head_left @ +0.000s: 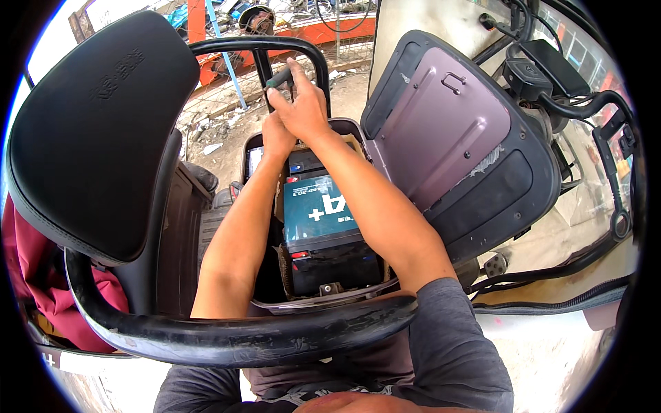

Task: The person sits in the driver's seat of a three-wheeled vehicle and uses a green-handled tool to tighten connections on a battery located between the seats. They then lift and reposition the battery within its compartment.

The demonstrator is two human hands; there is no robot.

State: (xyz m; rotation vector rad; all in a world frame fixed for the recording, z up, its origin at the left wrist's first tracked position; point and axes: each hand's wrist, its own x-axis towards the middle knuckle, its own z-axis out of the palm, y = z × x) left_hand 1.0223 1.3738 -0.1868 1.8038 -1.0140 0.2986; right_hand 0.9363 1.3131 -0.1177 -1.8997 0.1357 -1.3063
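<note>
Over the far end of an opened seat compartment (258, 303), my two hands are close together. My right hand (303, 111) is closed around a hand tool with a dark green grip (279, 77); its working end is hidden. Just below and to the left, my left hand (277, 140) is curled, and what its fingers hold is out of sight. Beneath my forearms, a battery with a teal label (306, 220) sits in the compartment. Black batteries stand beyond it (306, 162) and on its near side (330, 272), with red terminal parts showing.
A mauve and black seat lid (447, 124) stands raised at the right. A bent black rail (275, 337) crosses in front of me, under my arms. The black backrest (103, 131) rises at the left; handlebars (585, 103) are at the far right. Wire fencing runs behind.
</note>
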